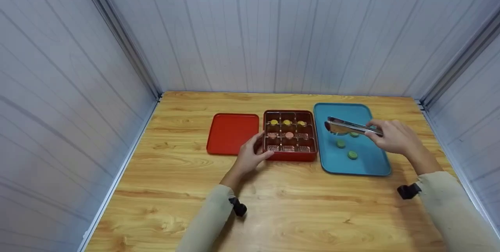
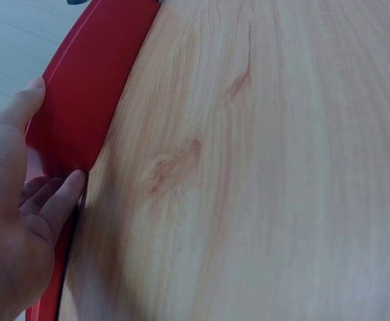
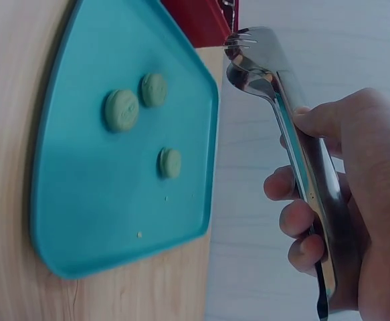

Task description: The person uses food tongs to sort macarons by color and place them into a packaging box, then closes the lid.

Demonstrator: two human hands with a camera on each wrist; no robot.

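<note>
My left hand (image 1: 250, 155) holds the front left corner of a red box (image 1: 291, 156), its thumb against the front wall (image 2: 81, 73) and its fingers at the left side. A clear divided insert inside the box has three yellow macarons (image 1: 287, 122) across the back row and two pink macarons (image 1: 289, 135) in the middle row. Metal tongs (image 3: 315, 180) are gripped in my right hand (image 1: 396, 136), above the blue tray (image 1: 332, 165). No macaron shows between the fork-shaped and spoon-shaped tips. On that tray lie three green macarons (image 3: 122, 110).
A flat red lid (image 1: 233, 133) lies left of the box, close to my left hand. The blue tray stands just right of the box, with small crumbs (image 3: 139, 235) on it. White panel walls (image 1: 250, 33) enclose the wooden table (image 1: 297, 209) at the back and sides.
</note>
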